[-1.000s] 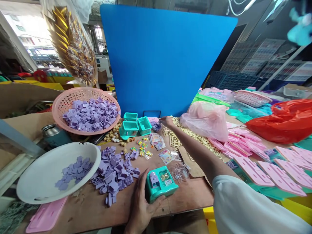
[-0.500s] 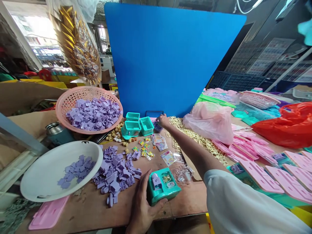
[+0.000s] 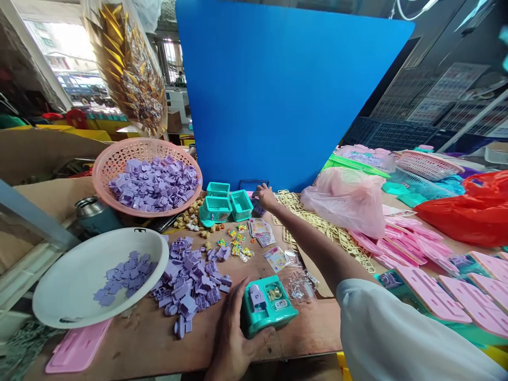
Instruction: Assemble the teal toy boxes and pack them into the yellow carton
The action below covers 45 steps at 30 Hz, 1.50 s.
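My left hand [image 3: 238,328] wraps round the left side of a teal plastic toy box [image 3: 272,312], thumb along its front edge. A purple piece and a small window with gold bits sit in the box's face. Stretched far forward, my right hand [image 3: 265,197] has its fingers curled down over a small tub of dark purple parts [image 3: 259,208]; whatever lies between the fingertips is hidden. Just left of it stand several open teal boxes [image 3: 241,205]. Printed cards [image 3: 274,258], clear plastic pieces [image 3: 299,287] and little packets of coloured beads [image 3: 237,244] lie between my hands.
Purple parts [image 3: 190,280] are heaped at left, beside a white basin [image 3: 59,286] and a pink basket [image 3: 107,164]. A blue board [image 3: 286,95] stands behind. Cream frames [image 3: 329,227], a pink bag [image 3: 345,201] and pink panels [image 3: 431,291] lie at right.
The view has shifted slightly. My right hand stays over the tub, its fingers a little more bent. The left hand keeps its hold on the teal toy box.
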Each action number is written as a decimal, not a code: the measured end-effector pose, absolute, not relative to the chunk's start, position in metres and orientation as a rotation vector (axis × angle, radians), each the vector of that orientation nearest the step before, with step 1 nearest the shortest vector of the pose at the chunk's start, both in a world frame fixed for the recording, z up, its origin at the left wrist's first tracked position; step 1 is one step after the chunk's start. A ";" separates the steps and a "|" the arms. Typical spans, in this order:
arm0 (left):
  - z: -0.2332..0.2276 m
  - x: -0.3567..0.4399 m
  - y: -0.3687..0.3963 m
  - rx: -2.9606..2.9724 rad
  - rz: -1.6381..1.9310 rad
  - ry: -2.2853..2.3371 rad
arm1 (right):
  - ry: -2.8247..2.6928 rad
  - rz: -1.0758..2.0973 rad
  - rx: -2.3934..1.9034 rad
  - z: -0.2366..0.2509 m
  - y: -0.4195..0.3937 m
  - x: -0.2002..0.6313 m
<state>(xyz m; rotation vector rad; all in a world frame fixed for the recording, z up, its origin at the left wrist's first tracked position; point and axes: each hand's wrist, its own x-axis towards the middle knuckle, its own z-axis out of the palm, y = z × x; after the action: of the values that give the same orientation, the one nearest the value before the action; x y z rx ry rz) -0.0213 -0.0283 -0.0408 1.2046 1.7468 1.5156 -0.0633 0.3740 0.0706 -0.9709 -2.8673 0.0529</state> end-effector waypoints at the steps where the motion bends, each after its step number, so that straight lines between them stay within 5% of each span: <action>1: -0.041 -0.021 -0.029 1.207 1.512 1.749 | -2.861 0.078 -0.960 0.070 0.373 -0.063; 12: -0.038 -0.023 -0.029 1.227 1.552 1.750 | -2.423 0.665 -1.048 0.094 0.357 -0.033; 20: 0.038 -0.026 -0.027 1.138 2.031 1.456 | -2.307 1.456 -0.326 0.107 0.198 0.081; 27: 0.061 -0.002 -0.023 0.720 2.060 1.362 | -2.129 0.920 -0.251 0.094 0.101 0.116; 39: 0.050 0.006 -0.023 0.662 2.107 1.219 | -2.399 0.334 -0.373 0.098 0.078 0.117; 42: 0.045 -0.001 -0.026 0.836 2.111 1.295 | -2.443 0.383 -0.438 0.104 0.081 0.112; 45: 0.030 -0.014 -0.030 1.160 2.045 1.564 | -2.512 0.774 -0.559 0.116 0.094 0.107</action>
<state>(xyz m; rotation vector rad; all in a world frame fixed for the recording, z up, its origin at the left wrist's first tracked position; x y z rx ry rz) -0.0142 -0.0296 0.0297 1.1602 1.5641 2.0454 0.1074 0.0945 0.1162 -0.5593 -2.5120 0.7744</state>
